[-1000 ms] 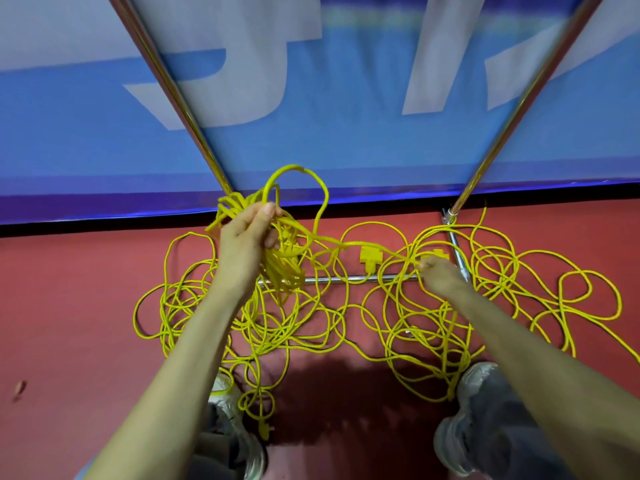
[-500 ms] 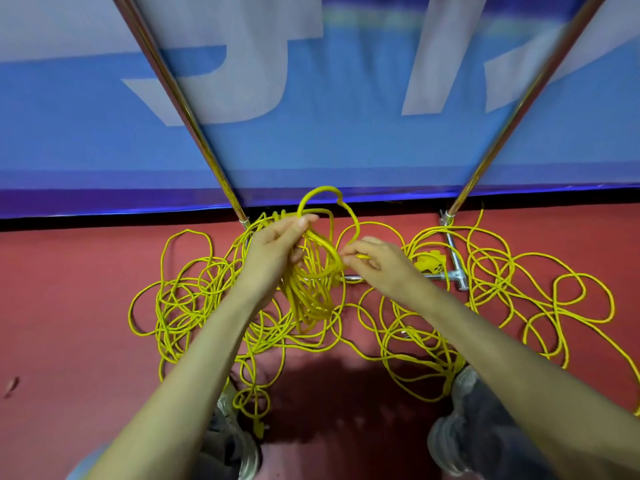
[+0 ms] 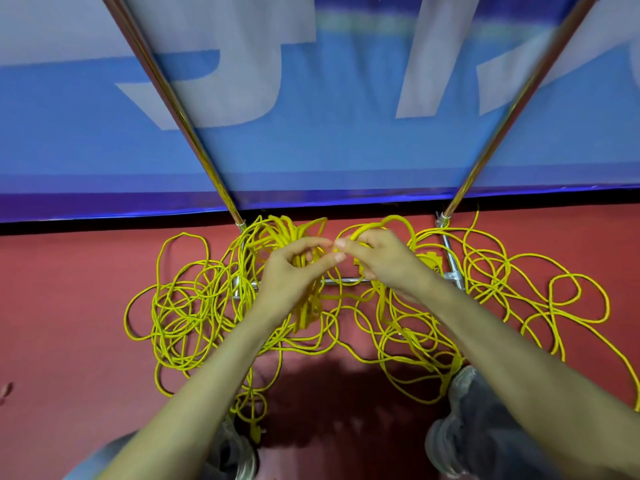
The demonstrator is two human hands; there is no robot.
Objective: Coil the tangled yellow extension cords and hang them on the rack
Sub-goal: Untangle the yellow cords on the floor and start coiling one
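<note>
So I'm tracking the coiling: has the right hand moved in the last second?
Yes. The right hand went left, from the rack's right post to the left hand.

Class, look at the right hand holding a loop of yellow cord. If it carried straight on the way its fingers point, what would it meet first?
Most likely the left hand: the right hand points leftward, fingertips nearly touching it, with the bundle of yellow cord just beyond. Depth is unclear.

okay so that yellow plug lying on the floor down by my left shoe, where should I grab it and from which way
Pinch the plug by its solid body rather than the thin cord feeding it, probably from above, since it lies flat on the red floor. The cord enters from its far end out of a small loop, so coming in from the near, shoe side should keep fingers clear of that loop. Its prongs are too small to make out.
</note>
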